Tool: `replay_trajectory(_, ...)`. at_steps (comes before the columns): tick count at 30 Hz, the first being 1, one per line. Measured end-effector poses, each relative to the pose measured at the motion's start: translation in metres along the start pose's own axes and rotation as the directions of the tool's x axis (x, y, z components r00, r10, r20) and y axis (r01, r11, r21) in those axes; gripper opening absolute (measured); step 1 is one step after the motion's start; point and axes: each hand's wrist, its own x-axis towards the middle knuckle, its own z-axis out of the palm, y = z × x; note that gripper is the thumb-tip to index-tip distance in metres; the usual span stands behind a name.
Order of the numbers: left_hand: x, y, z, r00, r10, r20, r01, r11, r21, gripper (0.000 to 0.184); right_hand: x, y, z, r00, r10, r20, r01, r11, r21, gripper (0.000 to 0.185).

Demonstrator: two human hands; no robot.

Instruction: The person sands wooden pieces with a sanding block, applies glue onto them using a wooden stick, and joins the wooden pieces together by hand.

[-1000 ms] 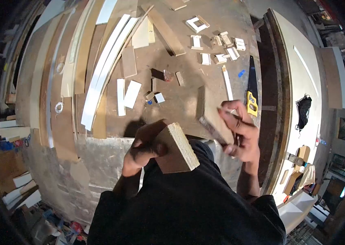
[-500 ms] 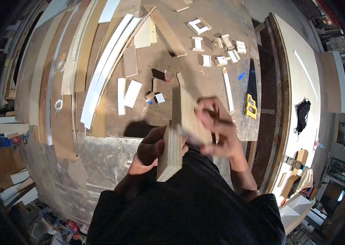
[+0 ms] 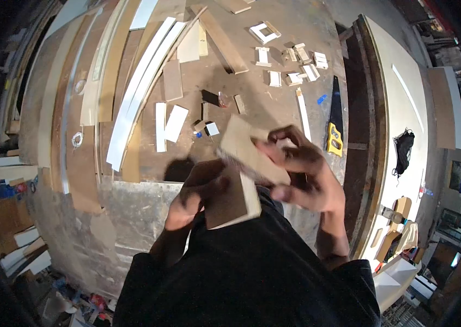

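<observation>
My left hand (image 3: 195, 191) is closed around a short thick wooden board (image 3: 233, 201), whose lower end points down toward my body. A second pale board (image 3: 244, 143) lies across the top of it at an angle, touching it. My right hand (image 3: 309, 174) has its fingers curled over the right end of this upper board, with the thumb below. Motion blurs both boards where they meet, so I cannot tell whether they are joined.
On the workbench (image 3: 127, 218) lie long white strips (image 3: 148, 87), several small wooden blocks (image 3: 274, 79) and a handsaw with a yellow handle (image 3: 334, 139). A pale panel (image 3: 405, 109) on the right carries a black cloth-like item (image 3: 403, 152).
The boards have turned in my hands: the lower one now shows its broad face, and the upper one slants down to the right. My right hand has shifted slightly right.
</observation>
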Motion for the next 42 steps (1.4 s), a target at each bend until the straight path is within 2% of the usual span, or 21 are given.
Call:
replay_trajectory(3, -0.001, 0.005, 0.005, 0.999, 0.0, 0.047, 0.0, 1.0, 0.005, 0.05, 0.0, 0.005, -0.005, 0.991, -0.126, 0.048, 0.128, 0.99, -0.05, 0.067)
replay_trajectory(6, 0.001, 0.007, 0.015, 0.997, 0.004, 0.072, -0.006, 0.999, 0.034, 0.047, 0.011, 0.007, 0.005, 0.991, 0.121, -0.049, -0.13, 0.958, -0.257, 0.063)
replay_trajectory(8, 0.002, 0.012, 0.011, 0.999, 0.031, 0.034, -0.035, 0.994, 0.1, 0.045, 0.005, 0.004, 0.003, 0.977, 0.213, -0.008, -0.212, 0.967, -0.138, 0.062)
replay_trajectory(11, 0.003, 0.012, 0.003, 0.995, 0.096, -0.022, -0.089, 0.974, 0.21, 0.043, -0.004, -0.007, 0.006, 0.984, 0.053, -0.169, -0.035, 0.993, 0.109, 0.067)
replay_trajectory(14, 0.011, 0.02, 0.006, 0.988, 0.157, -0.007, -0.143, 0.917, 0.373, 0.04, -0.006, -0.026, 0.016, 0.99, 0.043, -0.138, -0.013, 0.977, 0.213, 0.068)
replay_trajectory(16, 0.017, 0.03, 0.007, 0.979, 0.205, 0.018, -0.186, 0.847, 0.499, 0.039, -0.008, -0.037, 0.016, 0.987, 0.161, -0.004, -0.16, 0.983, 0.088, 0.068)
replay_trajectory(19, 0.018, 0.019, 0.005, 0.925, 0.368, 0.093, -0.329, 0.657, 0.679, 0.037, -0.006, -0.021, 0.017, 0.999, 0.019, -0.046, -0.018, 1.0, 0.021, 0.071)
replay_trajectory(22, 0.024, 0.043, 0.002, 0.993, -0.078, 0.092, 0.004, 0.785, 0.619, 0.03, -0.006, -0.031, 0.012, 0.989, 0.151, -0.006, -0.151, 0.988, -0.022, 0.072)
replay_trajectory(24, 0.027, 0.044, 0.006, 0.971, 0.229, 0.07, -0.228, 0.797, 0.56, 0.033, -0.006, -0.024, 0.01, 0.999, 0.048, 0.025, -0.048, 0.999, -0.003, 0.071)
replay_trajectory(26, 0.02, 0.027, 0.007, 0.884, 0.448, 0.133, -0.387, 0.543, 0.745, 0.032, -0.001, -0.022, 0.011, 0.999, 0.024, 0.045, -0.025, 1.0, 0.009, 0.07)
replay_trajectory(27, 0.019, 0.031, 0.013, 0.936, 0.332, 0.119, -0.302, 0.579, 0.757, 0.029, 0.003, -0.021, 0.015, 0.997, 0.075, 0.026, -0.077, 0.993, 0.087, 0.07)
replay_trajectory(28, 0.018, 0.012, 0.009, 0.905, 0.425, -0.014, -0.331, 0.724, 0.605, 0.031, 0.005, -0.021, 0.016, 0.992, 0.124, 0.002, -0.123, 0.981, 0.152, 0.07)
replay_trajectory(31, 0.019, 0.041, 0.002, 0.995, 0.095, -0.028, -0.072, 0.891, 0.449, 0.03, -0.006, -0.026, 0.017, 0.999, 0.036, 0.013, -0.036, 0.999, -0.006, 0.073)
replay_trajectory(32, 0.022, 0.042, 0.004, 0.993, 0.111, -0.038, -0.082, 0.888, 0.452, 0.03, -0.004, -0.021, 0.02, 1.0, -0.025, -0.016, 0.025, 1.0, -0.004, 0.073)
replay_trajectory(33, 0.022, 0.041, 0.007, 0.98, 0.196, 0.023, -0.177, 0.824, 0.539, 0.03, 0.0, -0.015, 0.019, 0.999, -0.037, 0.012, 0.036, 0.999, 0.024, 0.073)
replay_trajectory(34, 0.022, 0.033, 0.009, 0.949, 0.309, 0.068, -0.288, 0.751, 0.594, 0.031, 0.001, -0.011, 0.02, 0.997, 0.08, -0.009, -0.078, 0.989, 0.127, 0.073)
replay_trajectory(36, 0.022, 0.017, 0.012, 0.839, 0.521, 0.154, -0.468, 0.549, 0.693, 0.034, 0.008, -0.016, 0.019, 0.989, 0.149, -0.019, -0.147, 0.985, 0.088, 0.073)
replay_trajectory(38, 0.02, 0.02, -0.007, 0.983, 0.16, -0.088, -0.131, 0.953, 0.273, 0.035, -0.005, -0.009, 0.02, 0.999, 0.046, -0.011, -0.045, 0.998, 0.05, 0.071)
replay_trajectory(40, 0.006, -0.009, -0.03, 0.962, 0.141, -0.233, -0.1, 0.979, 0.179, 0.048, -0.009, -0.005, 0.017, 0.961, 0.251, 0.118, -0.229, 0.958, -0.17, 0.069)
replay_trajectory(41, 0.0, -0.024, -0.041, 0.944, 0.13, -0.304, -0.095, 0.987, 0.129, 0.054, -0.012, 0.004, 0.02, 0.921, 0.369, 0.122, -0.354, 0.926, -0.13, 0.068)
replay_trajectory(42, -0.001, -0.031, -0.045, 0.936, 0.151, -0.318, -0.127, 0.988, 0.093, 0.055, -0.013, 0.005, 0.022, 0.922, 0.367, 0.122, -0.352, 0.927, -0.133, 0.068)
